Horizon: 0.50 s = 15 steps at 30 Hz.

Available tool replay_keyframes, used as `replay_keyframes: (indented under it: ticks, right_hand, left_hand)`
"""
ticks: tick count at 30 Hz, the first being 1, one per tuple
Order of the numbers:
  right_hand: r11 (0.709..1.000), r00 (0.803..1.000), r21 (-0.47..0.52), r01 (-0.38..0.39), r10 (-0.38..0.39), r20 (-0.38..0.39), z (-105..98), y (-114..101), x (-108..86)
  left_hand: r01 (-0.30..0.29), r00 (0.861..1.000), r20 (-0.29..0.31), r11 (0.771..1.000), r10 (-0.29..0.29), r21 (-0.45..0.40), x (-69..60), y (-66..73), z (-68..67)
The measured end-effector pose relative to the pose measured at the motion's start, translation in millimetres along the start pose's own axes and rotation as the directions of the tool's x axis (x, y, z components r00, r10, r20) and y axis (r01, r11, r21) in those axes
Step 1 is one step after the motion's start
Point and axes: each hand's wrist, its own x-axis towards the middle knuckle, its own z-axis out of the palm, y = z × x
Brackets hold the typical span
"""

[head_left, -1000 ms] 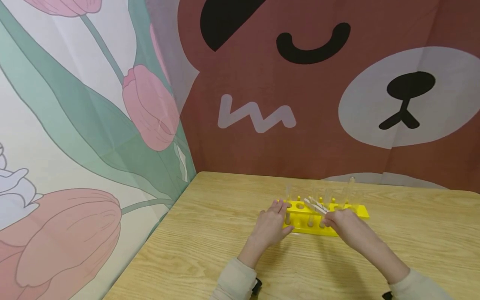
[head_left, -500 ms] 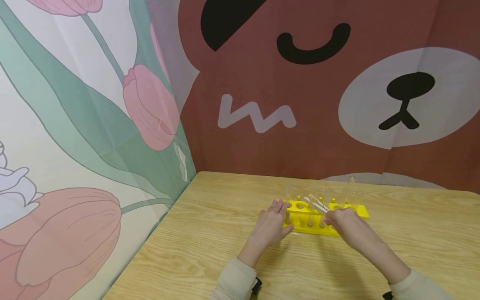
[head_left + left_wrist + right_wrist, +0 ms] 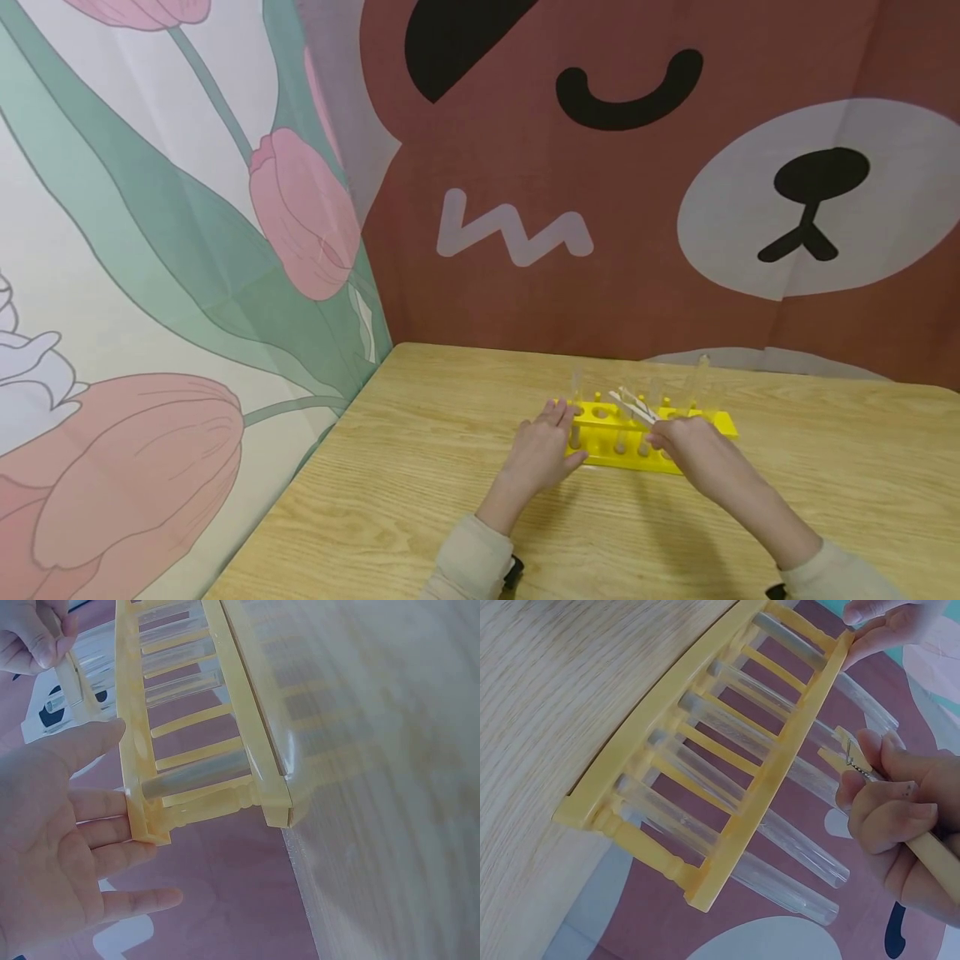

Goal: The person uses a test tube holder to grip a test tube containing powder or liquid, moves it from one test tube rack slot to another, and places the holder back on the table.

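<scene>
A yellow test tube rack (image 3: 611, 460) stands on the table and bears several clear test tubes (image 3: 799, 847). My left hand (image 3: 534, 454) is at the rack's left end. In the left wrist view its fingers extend to the rack's top bar (image 3: 133, 697) and touch it. My right hand (image 3: 693, 450) grips a wooden test tube clamp (image 3: 633, 408) with a metal spring. The clamp's split tip is above the rack, close to one tube's upper part; I cannot tell whether it surrounds the glass. The right fingers curl round the clamp's handle (image 3: 934, 859) in the right wrist view.
The wood-grain table (image 3: 420, 467) carries the rack near its back edge. Behind it hangs a cloth printed with a brown bear (image 3: 510, 308), and a tulip-printed cloth (image 3: 187, 333) hangs at the left. One tube (image 3: 702, 375) rises higher than the others at the right.
The clamp's tip has shifted very slightly in the right hand. Otherwise both hands and the rack stay where they were; the head view drifts a little.
</scene>
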Motion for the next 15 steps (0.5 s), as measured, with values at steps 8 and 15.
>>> replay_keyframes:
  ticks: [8, 15]
  right_hand:
    - [0.999, 0.998, -0.027, 0.038, -0.039, -0.042, 0.3, 0.5, -2.3]
    - [0.998, 0.997, -0.037, 0.047, -0.050, -0.059, 0.1, 0.9, -2.1]
  left_hand:
    - [0.004, 1.000, 0.007, 1.000, -0.004, -0.006, 0.3, 0.5, -1.1]
    - [0.005, 1.000, 0.004, 1.000, -0.005, -0.006, 0.6, 0.7, -0.9]
